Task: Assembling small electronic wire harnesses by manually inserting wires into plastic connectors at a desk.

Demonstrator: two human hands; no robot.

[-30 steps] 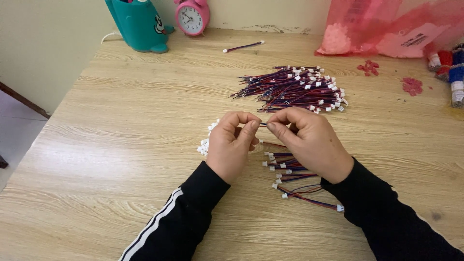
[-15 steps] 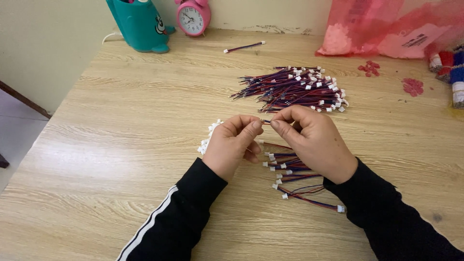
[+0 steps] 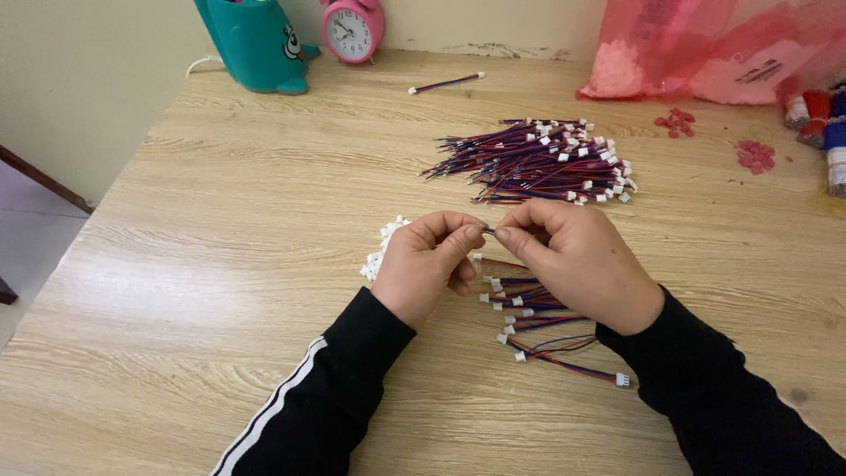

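Observation:
My left hand (image 3: 427, 264) and my right hand (image 3: 577, 260) meet over the middle of the wooden table (image 3: 220, 264), fingertips pinched together on one thin red-and-blue wire lead (image 3: 489, 231). A small heap of white plastic connectors (image 3: 381, 249) lies just left of my left hand. Under my right hand lie several finished leads with white plugs (image 3: 538, 322). A large bundle of the same wires (image 3: 538, 163) rests farther back on the table.
A teal cartoon-shaped container (image 3: 256, 44) and a pink alarm clock (image 3: 351, 31) stand at the back edge. One loose lead (image 3: 445, 84) lies near them. A pink plastic bag (image 3: 714, 48) and thread spools (image 3: 815, 115) sit at the back right, with pink bits (image 3: 753, 157) scattered nearby.
Both hands have stayed almost in place, fingers shifting slightly on the wire held between them.

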